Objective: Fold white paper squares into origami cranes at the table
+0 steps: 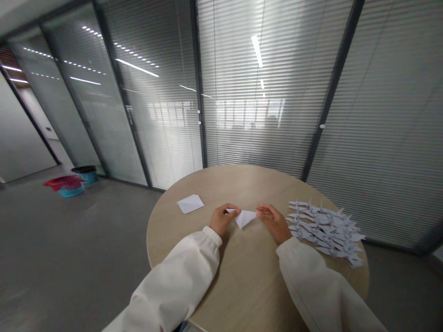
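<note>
My left grip (223,220) pinches the light, crease-prone folded paper triangle (244,218) by its corner, the best hold; my right grip (273,222) rests open at the opposite corner.

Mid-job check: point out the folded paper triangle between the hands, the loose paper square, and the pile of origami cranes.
Folded paper triangle (245,218): head view, middle of the triangle.
Loose paper square (190,204): head view, centre of the sheet.
Pile of origami cranes (323,228): head view, middle of the pile.
</note>
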Demonstrator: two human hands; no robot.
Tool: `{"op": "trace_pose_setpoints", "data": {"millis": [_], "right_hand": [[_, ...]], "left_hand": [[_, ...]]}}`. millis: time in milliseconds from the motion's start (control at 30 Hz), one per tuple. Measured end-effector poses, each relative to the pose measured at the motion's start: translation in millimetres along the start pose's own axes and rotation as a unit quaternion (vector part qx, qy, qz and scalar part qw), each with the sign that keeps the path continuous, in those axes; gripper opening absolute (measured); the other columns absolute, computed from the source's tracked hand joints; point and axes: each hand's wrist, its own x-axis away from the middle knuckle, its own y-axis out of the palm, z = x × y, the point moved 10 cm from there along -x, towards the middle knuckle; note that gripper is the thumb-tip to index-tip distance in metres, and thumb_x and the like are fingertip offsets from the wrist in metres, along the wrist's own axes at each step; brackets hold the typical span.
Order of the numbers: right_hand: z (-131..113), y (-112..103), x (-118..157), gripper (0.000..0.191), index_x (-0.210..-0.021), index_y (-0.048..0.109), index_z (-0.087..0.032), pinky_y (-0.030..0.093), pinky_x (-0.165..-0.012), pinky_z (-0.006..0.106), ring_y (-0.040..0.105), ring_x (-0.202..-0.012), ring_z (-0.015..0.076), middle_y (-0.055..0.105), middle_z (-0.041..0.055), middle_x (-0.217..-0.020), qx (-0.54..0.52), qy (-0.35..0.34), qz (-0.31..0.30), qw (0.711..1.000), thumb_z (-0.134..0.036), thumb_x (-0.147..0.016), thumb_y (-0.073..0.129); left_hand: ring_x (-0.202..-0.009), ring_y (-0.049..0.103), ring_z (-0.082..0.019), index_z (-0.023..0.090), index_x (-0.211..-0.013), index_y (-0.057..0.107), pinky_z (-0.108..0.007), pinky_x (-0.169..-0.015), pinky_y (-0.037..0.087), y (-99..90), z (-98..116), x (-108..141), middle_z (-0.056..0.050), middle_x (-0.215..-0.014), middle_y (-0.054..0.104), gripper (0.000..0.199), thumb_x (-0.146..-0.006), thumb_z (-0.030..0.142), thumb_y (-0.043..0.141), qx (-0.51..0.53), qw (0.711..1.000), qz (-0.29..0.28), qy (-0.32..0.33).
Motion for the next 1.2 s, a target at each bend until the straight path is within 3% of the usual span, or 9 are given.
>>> {"op": "trace_pose_setpoints", "data": {"millis": [167,500,733,900,967,1033,1133,1200], "right_hand": [[-7,6,3,0.026,-0.072,0.062,-0.018,0.045,-0.065,0.027,0.059,-0.07,0.0176,0.065,0.0025,-0.071,0.073,-0.007,-0.034,0.997,-0.042,-0.071,0.05],[-9,-11,1,0.028,-0.071,0.058,-0.017,0.041,-0.06,0.025,0.055,-0.065,0.0166,0.061,0.0023,-0.067,0.103,-0.022,0.029,0.994,-0.042,-0.073,0.046],[-2,-13,-1,0.026,-0.068,0.056,-0.017,0.039,-0.059,0.024,0.052,-0.063,0.0162,0.058,0.0013,-0.064,0.079,0.005,0.035,0.996,-0.042,-0.071,0.046],[15,-16,-4,0.023,-0.064,0.054,-0.018,0.037,-0.058,0.023,0.05,-0.062,0.0156,0.056,-0.0005,-0.06,0.017,0.05,0.044,0.998,-0.039,-0.068,0.048],[22,-14,-5,0.021,-0.061,0.053,-0.018,0.036,-0.057,0.023,0.049,-0.06,0.0148,0.054,-0.0017,-0.057,0.007,0.07,0.032,0.997,-0.038,-0.067,0.047],[25,-11,-5,0.021,-0.058,0.051,-0.019,0.035,-0.055,0.023,0.047,-0.058,0.0141,0.051,-0.0029,-0.055,0.011,0.077,0.021,0.997,-0.037,-0.067,0.046],[23,-12,-5,0.02,-0.055,0.049,-0.019,0.033,-0.054,0.022,0.045,-0.057,0.0135,0.049,-0.0039,-0.052,0.039,0.074,0.028,0.996,-0.035,-0.066,0.045],[20,-13,-5,0.019,-0.053,0.048,-0.02,0.032,-0.054,0.022,0.044,-0.056,0.0133,0.048,-0.0043,-0.052,0.059,0.07,0.035,0.995,-0.034,-0.066,0.044]], "left_hand": [[-0.05,0.045,-0.009,0.013,-0.072,0.065,-0.02,-0.05,0.033,5.0,1,1,-0.002,-0.059,0.058,0.031,-0.059,0.041,0.063,-0.02,1.0,-0.019,0.01],[-0.054,0.05,-0.01,0.011,-0.067,0.063,-0.022,-0.054,0.039,-4.4,-6,-4,-0.003,-0.06,0.059,0.03,-0.056,0.039,0.066,0.069,0.997,0.017,-0.023],[-0.062,0.052,-0.012,0.012,-0.068,0.061,-0.023,-0.056,0.044,-12.0,-5,-4,-0.004,-0.066,0.058,0.027,-0.06,0.037,0.063,0.085,0.995,0.049,-0.007],[-0.075,0.054,-0.016,0.013,-0.08,0.059,-0.026,-0.059,0.046,-12.2,6,-1,-0.006,-0.078,0.058,0.026,-0.071,0.036,0.051,0.064,0.996,0.045,0.035],[-0.087,0.052,-0.018,0.016,-0.096,0.055,-0.029,-0.066,0.047,-9.5,19,4,-0.007,-0.093,0.057,0.027,-0.073,0.028,0.049,0.024,0.996,0.032,0.08],[-0.105,0.044,-0.02,0.021,-0.111,0.047,-0.035,-0.081,0.042,2.4,39,13,-0.008,-0.113,0.049,0.042,-0.07,0.016,0.049,-0.035,0.986,-0.019,0.159],[-0.119,0.028,-0.023,0.024,-0.116,0.045,-0.044,-0.097,0.025,27.5,57,30,-0.007,-0.126,0.038,0.053,-0.065,0.009,0.052,-0.127,0.953,-0.116,0.247],[-0.122,0.022,-0.024,0.024,-0.116,0.045,-0.045,-0.1,0.019,38.6,59,37,-0.007,-0.127,0.036,0.054,-0.065,0.009,0.053,-0.16,0.937,-0.156,0.267]]}}
